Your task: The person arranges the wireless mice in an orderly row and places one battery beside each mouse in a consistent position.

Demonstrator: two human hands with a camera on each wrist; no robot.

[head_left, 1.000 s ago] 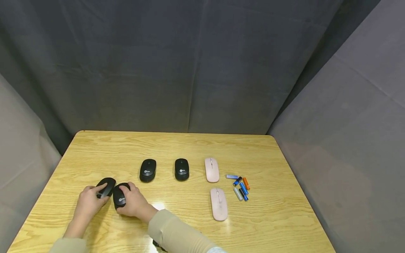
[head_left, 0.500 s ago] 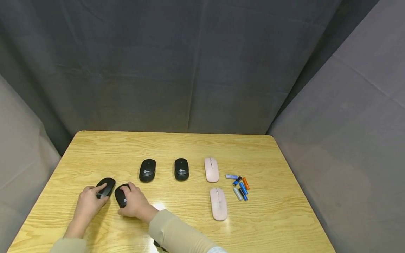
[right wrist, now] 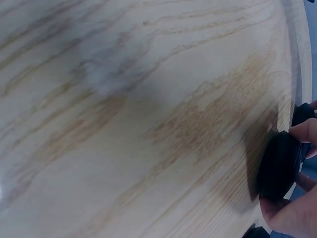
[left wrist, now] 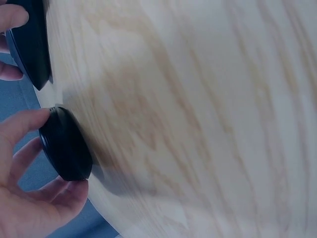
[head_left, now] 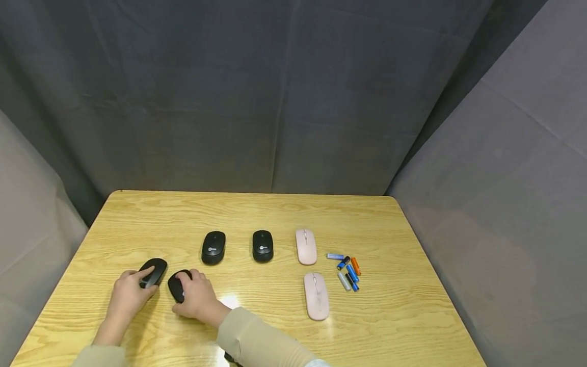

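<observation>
At the table's left side, my left hand (head_left: 128, 295) grips a black computer mouse (head_left: 158, 267) by its sides, thumb and fingers on opposite edges. The left wrist view shows that mouse (left wrist: 67, 146) standing close to the wood. Just right of it, my right hand (head_left: 199, 296) holds a second black mouse (head_left: 175, 287), its palm and fingers covering part of the top. A narrow gap separates the two mice. In the right wrist view the right-hand mouse (right wrist: 278, 166) is pinched between thumb and fingers, low over the table.
Two more black mice, one left (head_left: 213, 247) and one right (head_left: 263, 246), lie farther back. A pink mouse (head_left: 306, 246) and another pink mouse (head_left: 316, 296) lie to the right, beside several loose batteries (head_left: 352, 272). A dark object (head_left: 231, 358) is partly hidden under the right sleeve.
My right hand has shifted slightly right and toward me with its mouse, widening the gap between the two mice. The left hand has stayed nearly still.
</observation>
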